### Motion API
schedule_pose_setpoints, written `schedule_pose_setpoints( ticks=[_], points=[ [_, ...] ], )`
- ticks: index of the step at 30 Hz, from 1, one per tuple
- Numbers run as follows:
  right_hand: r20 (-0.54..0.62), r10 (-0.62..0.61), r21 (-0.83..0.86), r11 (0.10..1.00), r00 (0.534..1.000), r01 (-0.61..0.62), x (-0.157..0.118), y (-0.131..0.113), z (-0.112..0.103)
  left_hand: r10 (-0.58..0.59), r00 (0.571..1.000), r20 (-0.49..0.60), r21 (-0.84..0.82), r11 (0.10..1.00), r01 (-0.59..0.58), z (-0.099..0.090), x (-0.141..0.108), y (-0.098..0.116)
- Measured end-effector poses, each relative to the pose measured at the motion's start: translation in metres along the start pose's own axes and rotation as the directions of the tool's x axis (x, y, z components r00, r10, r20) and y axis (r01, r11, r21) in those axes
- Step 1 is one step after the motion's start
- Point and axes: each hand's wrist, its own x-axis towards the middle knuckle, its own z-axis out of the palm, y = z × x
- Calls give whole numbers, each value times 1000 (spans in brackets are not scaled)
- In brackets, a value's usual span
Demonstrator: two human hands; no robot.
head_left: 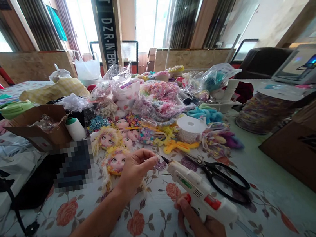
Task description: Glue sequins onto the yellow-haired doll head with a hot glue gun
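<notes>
A white glue gun [198,189] is gripped in the right hand [203,224], over the near part of a table spread with a rose-patterned cloth [157,217]. Its dark nozzle is pointed away and leftward, toward the left hand [139,163]. The left thumb and fingertips are held close together just beside the nozzle tip; whether they are closed on something small cannot be told. A yellow-haired doll face [117,162] is partly covered by the left hand. Black-handled scissors [228,179] are laid just right of the gun. Farther back, more doll faces [133,135], a white spool [190,127] and fluffy pink yarn [161,98] are heaped together
</notes>
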Motion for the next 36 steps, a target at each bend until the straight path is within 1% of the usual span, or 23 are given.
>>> schedule_pose_setpoints(
  ticks=[6, 12, 15, 20, 23, 26, 28, 29, 31, 32, 33, 34, 35, 36],
  points=[
    [23, 38, 11, 999, 999, -38, 0, 3, 1, 18, 1000, -6, -7, 1000, -18, -1, 1, -3],
    [49, -27, 85, 996, 998, 23, 1, 0, 3, 34, 999, -19, 5, 999, -34, -1, 2, -5],
    [24, -25, 98, 995, 999, 23, 1, 1, 4, 37, 999, -25, 9, 999, -36, -1, 1, -4],
    [-37, 47, 64, 997, 998, -45, 0, -1, 5, 33, 999, -7, 4, 999, -33, -2, 0, -3],
    [-45, 35, 58, 998, 998, -33, 0, -7, 6, 29, 1000, 5, -35, 999, -28, -3, 1, -4],
    [-83, 12, 66, 998, 996, -6, 4, -10, 1, -2, 998, 59, -113, 994, 9, -5, 2, -7],
    [-138, 5, 63, 998, 990, 4, 13, -9, -12, -25, 994, 105, -151, 988, 40, -6, 2, -9],
    [-177, -6, 54, 998, 984, 16, 20, -7, -23, -34, 992, 122, -161, 985, 53, -6, 2, -9],
    [-292, -39, -29, 999, 956, 32, 38, -3, -53, -49, 989, 141, -170, 983, 73, -5, 2, -9],
    [-371, -76, -123, 992, 926, 32, 49, -1, -72, -58, 988, 144, -170, 982, 82, -5, 1, -9],
    [-441, -108, -236, 972, 891, 1, 62, 1, -92, -68, 987, 145, -169, 981, 92, -4, 1, -8],
    [-499, -102, -343, 935, 861, -88, 75, 4, -113, -79, 986, 145, -166, 981, 103, -3, 0, -8],
    [-529, -91, -417, 894, 844, -165, 89, 7, -133, -93, 985, 147, -161, 980, 116, -2, 0, -7],
    [-546, -76, -452, 865, 834, -217, 103, 10, -152, -107, 983, 150, -155, 979, 130, -2, 0, -8]
  ],
)
